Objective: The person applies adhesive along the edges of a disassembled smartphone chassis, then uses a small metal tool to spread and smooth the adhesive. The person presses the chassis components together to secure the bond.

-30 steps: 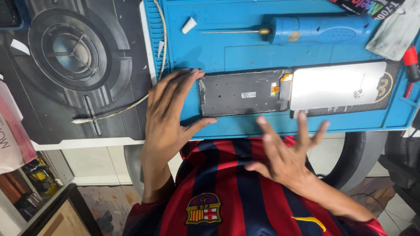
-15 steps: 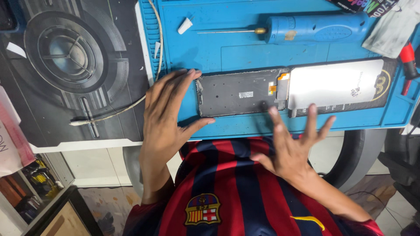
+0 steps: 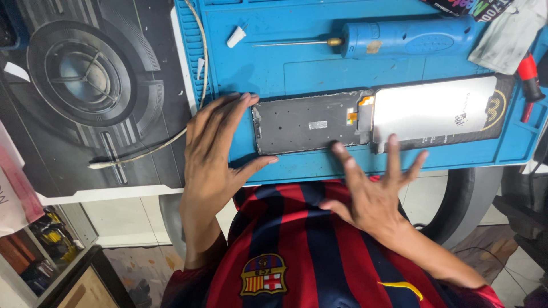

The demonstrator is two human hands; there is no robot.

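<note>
- Both hands are working at the near edge of the blue repair mat (image 3: 399,68): the left hand (image 3: 214,148) is lying flat and spread, fingers unclenched, bracing the left end of the opened phone frame (image 3: 308,122), with its thumb pointing along the frame's near edge.
- Right hand (image 3: 374,191) is hovering splayed and gripping nothing, its forefinger tip touching down at the frame's near edge, just beside where the white display panel (image 3: 434,108) is folded out to the right.
- Frame and panel are lying side by side across the mat, apparently still joined at the small orange flex (image 3: 357,114) between them.
- To my eye, doing this well is meaning keeping the left palm pressing lightly so the frame is not sliding, and letting only the fingertip of the right hand work the seam, well clear of that flex, which is looking easy to tear.
- Blue powered driver (image 3: 408,37) with its thin bit is resting farther back on the mat, well apart from both hands.
- Right end of the panel is sitting near a red-handled tool (image 3: 528,74) that is partly cut off by the frame edge.
- Whether the forefinger is pressing or only resting, I cannot tell, and the frame's tiny parts are too small to make out.
</note>
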